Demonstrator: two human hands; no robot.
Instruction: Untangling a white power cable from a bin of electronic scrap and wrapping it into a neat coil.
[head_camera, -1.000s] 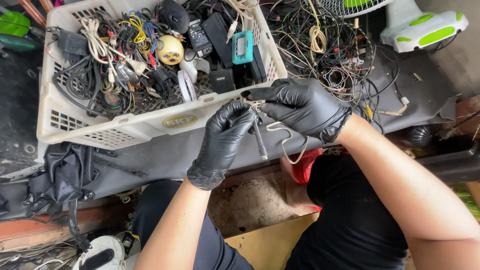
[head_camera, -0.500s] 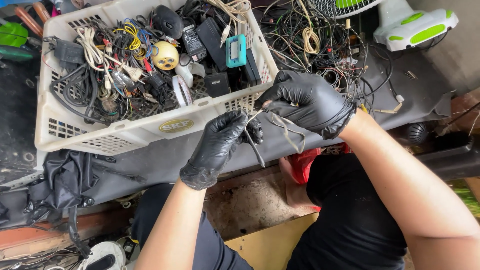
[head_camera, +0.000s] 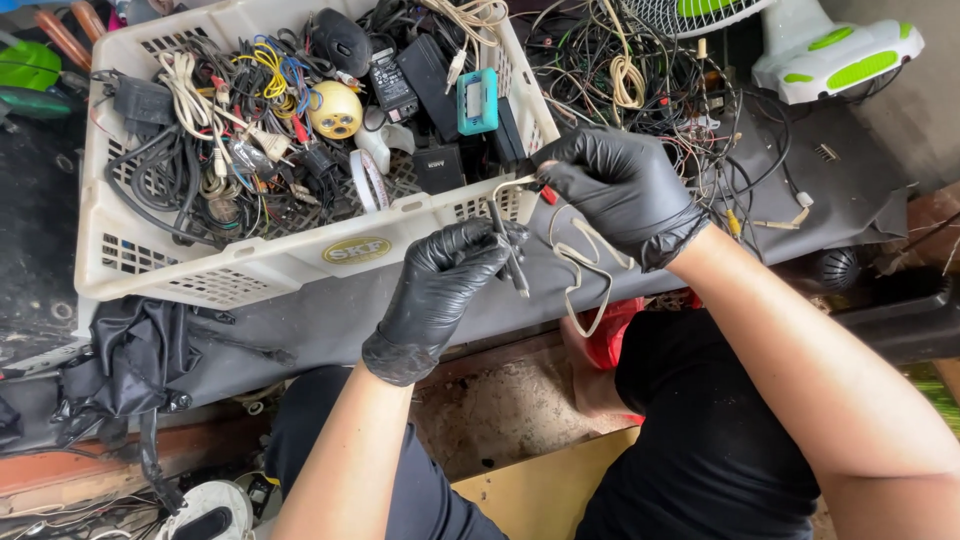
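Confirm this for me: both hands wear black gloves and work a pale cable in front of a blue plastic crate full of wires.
Not quite: the crate is white, not blue, as the head view shows. Both hands, left hand and right hand, do wear black gloves and work the pale cable in front of it.

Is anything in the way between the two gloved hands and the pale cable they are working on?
Nothing visible. The left hand and the right hand both grip the pale cable directly, in front of the white crate; its loop hangs free below them.
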